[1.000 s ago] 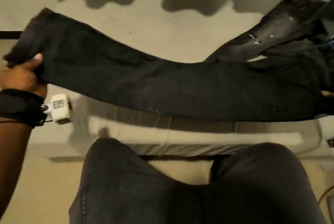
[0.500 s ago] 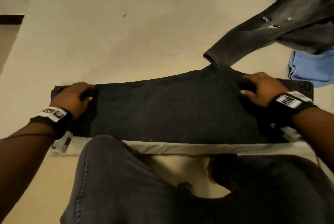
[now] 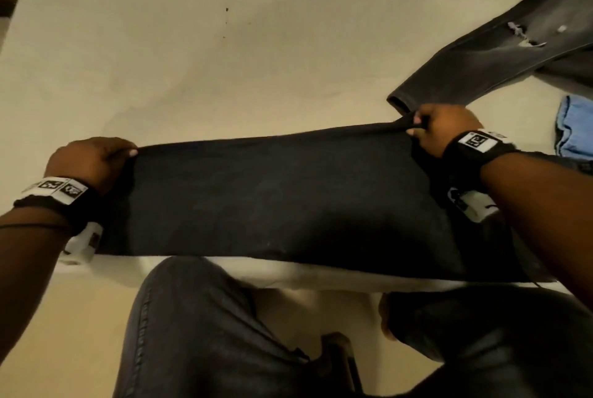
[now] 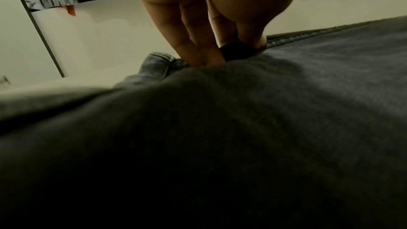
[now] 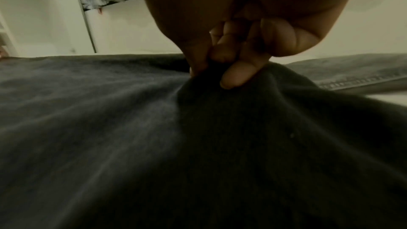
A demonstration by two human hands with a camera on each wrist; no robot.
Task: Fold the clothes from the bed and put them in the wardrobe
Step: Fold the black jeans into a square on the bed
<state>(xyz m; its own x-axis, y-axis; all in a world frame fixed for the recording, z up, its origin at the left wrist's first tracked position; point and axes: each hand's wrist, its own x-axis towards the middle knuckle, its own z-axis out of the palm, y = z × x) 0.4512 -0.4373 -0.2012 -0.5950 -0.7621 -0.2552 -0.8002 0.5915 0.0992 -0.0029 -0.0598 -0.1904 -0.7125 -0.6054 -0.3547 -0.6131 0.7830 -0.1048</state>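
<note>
Black jeans (image 3: 276, 195) laid folded across near bed (image 3: 224, 60) edge, far corners pinched up; grey ripped jeans (image 3: 500, 54) and blue garment (image 3: 577, 128) spread beyond.

A black band (image 3: 478, 153) is worn behind the right hand (image 3: 444, 126), topped by a white marker tag. Behind the left hand (image 3: 86, 160), a black band (image 3: 64, 205) carries two tags. Dark jeans (image 3: 199, 333) are worn.
</note>
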